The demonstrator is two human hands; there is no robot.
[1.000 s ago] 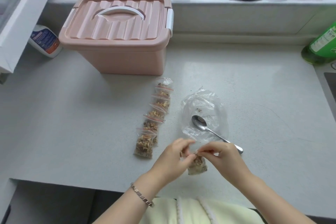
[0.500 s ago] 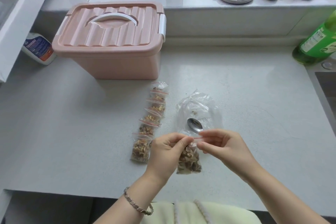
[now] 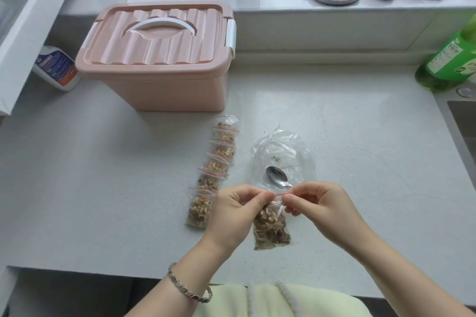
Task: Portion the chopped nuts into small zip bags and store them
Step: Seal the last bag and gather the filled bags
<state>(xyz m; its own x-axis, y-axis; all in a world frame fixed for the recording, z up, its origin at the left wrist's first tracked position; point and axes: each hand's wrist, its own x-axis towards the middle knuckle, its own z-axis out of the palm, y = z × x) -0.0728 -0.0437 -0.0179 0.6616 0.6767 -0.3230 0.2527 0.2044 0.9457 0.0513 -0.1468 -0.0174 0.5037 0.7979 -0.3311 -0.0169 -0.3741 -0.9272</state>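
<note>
Plastic nut bag [image 3: 271, 226] pinched at top by left hand [image 3: 235, 211], right hand [image 3: 320, 207]; seal unclear.

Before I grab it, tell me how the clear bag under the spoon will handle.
The clear bag looks crumpled and nearly empty, so probably floppy and very light. The spoon lies on it, so pulling would likely drag or tip the spoon off.

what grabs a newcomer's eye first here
The left hand and right hand pinch the red zip strip of a small bag of nuts at front centre. Left of it a row of filled zip bags runs toward a closed pink storage box; a spoon lies on a clear bag behind the hands.
</note>
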